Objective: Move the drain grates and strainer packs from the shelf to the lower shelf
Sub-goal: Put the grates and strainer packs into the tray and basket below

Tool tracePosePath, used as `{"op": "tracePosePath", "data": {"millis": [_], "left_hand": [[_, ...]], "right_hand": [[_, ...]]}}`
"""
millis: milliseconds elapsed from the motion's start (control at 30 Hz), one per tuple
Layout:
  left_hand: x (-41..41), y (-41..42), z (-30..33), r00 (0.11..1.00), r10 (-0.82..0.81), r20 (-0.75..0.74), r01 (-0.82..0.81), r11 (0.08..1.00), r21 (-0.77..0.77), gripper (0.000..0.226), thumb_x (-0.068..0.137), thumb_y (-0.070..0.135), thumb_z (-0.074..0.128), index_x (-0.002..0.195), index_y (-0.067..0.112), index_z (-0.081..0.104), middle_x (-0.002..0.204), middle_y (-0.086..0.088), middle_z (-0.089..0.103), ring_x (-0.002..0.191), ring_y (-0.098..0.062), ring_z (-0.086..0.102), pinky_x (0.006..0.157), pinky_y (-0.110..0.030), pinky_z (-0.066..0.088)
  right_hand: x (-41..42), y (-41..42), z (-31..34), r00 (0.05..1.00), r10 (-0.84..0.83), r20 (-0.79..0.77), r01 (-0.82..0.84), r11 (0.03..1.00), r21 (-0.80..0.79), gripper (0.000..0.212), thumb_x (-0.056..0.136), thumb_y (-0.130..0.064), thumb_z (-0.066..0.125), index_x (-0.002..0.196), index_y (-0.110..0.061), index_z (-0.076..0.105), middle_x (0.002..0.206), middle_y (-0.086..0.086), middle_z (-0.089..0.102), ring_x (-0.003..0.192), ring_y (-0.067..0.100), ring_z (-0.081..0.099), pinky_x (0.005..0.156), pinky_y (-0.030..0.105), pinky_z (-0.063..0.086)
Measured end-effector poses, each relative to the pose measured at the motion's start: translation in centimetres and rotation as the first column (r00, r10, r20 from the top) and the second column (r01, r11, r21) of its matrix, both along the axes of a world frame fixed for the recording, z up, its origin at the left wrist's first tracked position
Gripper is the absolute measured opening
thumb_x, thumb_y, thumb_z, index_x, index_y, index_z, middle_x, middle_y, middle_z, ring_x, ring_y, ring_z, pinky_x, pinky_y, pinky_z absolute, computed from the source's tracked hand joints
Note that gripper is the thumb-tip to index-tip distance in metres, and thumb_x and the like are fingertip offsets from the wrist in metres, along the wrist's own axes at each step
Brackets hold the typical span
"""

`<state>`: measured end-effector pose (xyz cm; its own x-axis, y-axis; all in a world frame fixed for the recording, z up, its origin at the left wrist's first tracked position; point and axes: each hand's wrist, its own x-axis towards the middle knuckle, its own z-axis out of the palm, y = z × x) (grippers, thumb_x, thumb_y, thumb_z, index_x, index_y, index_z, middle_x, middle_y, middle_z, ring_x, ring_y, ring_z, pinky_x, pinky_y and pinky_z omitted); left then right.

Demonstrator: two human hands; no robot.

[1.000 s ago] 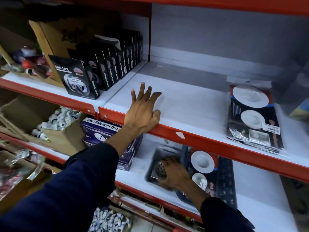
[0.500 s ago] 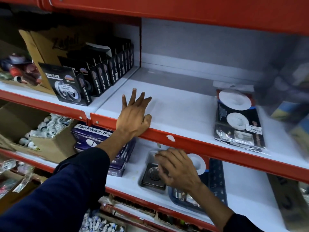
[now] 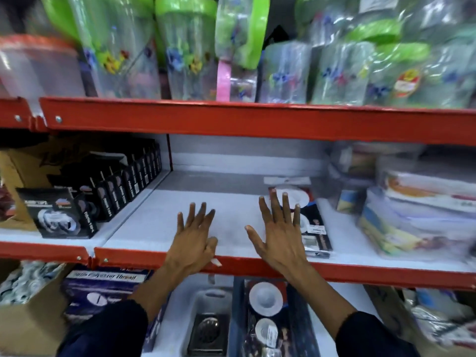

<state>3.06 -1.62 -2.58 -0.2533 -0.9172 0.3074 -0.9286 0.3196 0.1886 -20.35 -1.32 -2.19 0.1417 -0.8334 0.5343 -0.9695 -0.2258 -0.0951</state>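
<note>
A strainer pack (image 3: 315,228) with white round strainers on a dark card lies on the white middle shelf (image 3: 159,228), right of centre. My right hand (image 3: 278,235) hovers over its left side, fingers spread and empty. My left hand (image 3: 193,240) rests flat on the shelf's red front edge, fingers apart, holding nothing. On the lower shelf (image 3: 347,295) below sit a square metal drain grate (image 3: 208,333) in clear wrap and another strainer pack (image 3: 268,318) to its right.
Black tape boxes (image 3: 103,199) fill the middle shelf's left bay. Stacked plastic-wrapped goods (image 3: 417,215) crowd its right end. Green-lidded jugs (image 3: 185,47) stand on the top shelf. A thread box (image 3: 103,284) and cardboard cartons (image 3: 28,318) sit on the lower level.
My right hand left the grate on the lower shelf and rose to the middle shelf beside the strainer pack. The view tilted up, revealing the top shelf. My left hand stayed put.
</note>
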Motion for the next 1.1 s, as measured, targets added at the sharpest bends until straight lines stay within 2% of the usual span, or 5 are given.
{"op": "tracePosePath", "data": {"millis": [200, 433, 700, 833, 1100], "left_hand": [[-9.3, -1.1, 1.4, 0.952, -0.139, -0.272, 0.176, 0.977, 0.117, 0.062, 0.101, 0.030, 0.039, 0.157, 0.013, 0.018, 0.166, -0.012, 0.021, 0.152, -0.027, 0.025, 0.125, -0.037, 0.021], [-15.1, -1.8, 1.8, 0.837, -0.047, -0.546, 0.210, 0.948, 0.241, 0.033, 0.102, 0.021, 0.045, 0.130, 0.008, 0.055, 0.136, -0.014, 0.063, 0.116, -0.027, 0.062, 0.084, -0.019, 0.042], [-14.7, -0.7, 2.2, 0.548, 0.105, -0.830, 0.129, 0.970, 0.208, 0.031, 0.084, 0.003, 0.073, 0.115, 0.005, 0.069, 0.115, -0.011, 0.074, 0.102, -0.020, 0.069, 0.091, -0.025, 0.053], [-13.1, 2.2, 2.6, 0.382, 0.080, -0.921, 0.173, 0.972, 0.157, 0.039, 0.078, -0.005, 0.076, 0.114, 0.010, 0.070, 0.109, -0.005, 0.076, 0.091, -0.011, 0.071, 0.080, -0.018, 0.056], [-12.4, 12.1, -4.1, 0.168, 0.094, -0.981, 0.104, 0.988, 0.112, 0.048, 0.075, -0.014, 0.074, 0.109, 0.020, 0.071, 0.103, 0.013, 0.075, 0.087, 0.000, 0.074, 0.076, -0.012, 0.057]], "right_hand": [[-6.2, 0.2, 0.3, 0.946, -0.211, 0.245, 0.168, 0.969, 0.182, 0.077, 0.099, -0.060, 0.032, 0.160, -0.019, 0.006, 0.168, 0.014, 0.003, 0.156, 0.037, 0.001, 0.126, 0.053, 0.004], [-10.7, 0.5, 1.3, 0.714, -0.319, 0.624, 0.007, 0.893, 0.449, 0.073, 0.101, -0.053, 0.039, 0.154, -0.005, 0.027, 0.149, 0.023, 0.048, 0.134, 0.039, 0.049, 0.107, 0.039, 0.043], [-11.7, 3.9, 2.2, 0.651, -0.094, 0.753, -0.025, 0.989, 0.146, 0.028, 0.099, -0.010, 0.051, 0.122, -0.014, 0.067, 0.111, 0.006, 0.076, 0.086, 0.014, 0.069, 0.064, 0.006, 0.042], [-11.3, 7.9, 1.4, 0.530, 0.071, 0.845, -0.103, 0.994, -0.019, 0.051, 0.095, -0.001, 0.058, 0.135, -0.032, 0.058, 0.107, -0.034, 0.069, 0.097, -0.010, 0.069, 0.079, 0.007, 0.053], [-9.0, 15.8, -8.6, 0.561, 0.182, 0.808, -0.031, 0.980, -0.199, 0.050, 0.091, -0.002, 0.066, 0.139, -0.011, 0.057, 0.138, 0.002, 0.062, 0.118, 0.012, 0.068, 0.093, 0.021, 0.057]]}}
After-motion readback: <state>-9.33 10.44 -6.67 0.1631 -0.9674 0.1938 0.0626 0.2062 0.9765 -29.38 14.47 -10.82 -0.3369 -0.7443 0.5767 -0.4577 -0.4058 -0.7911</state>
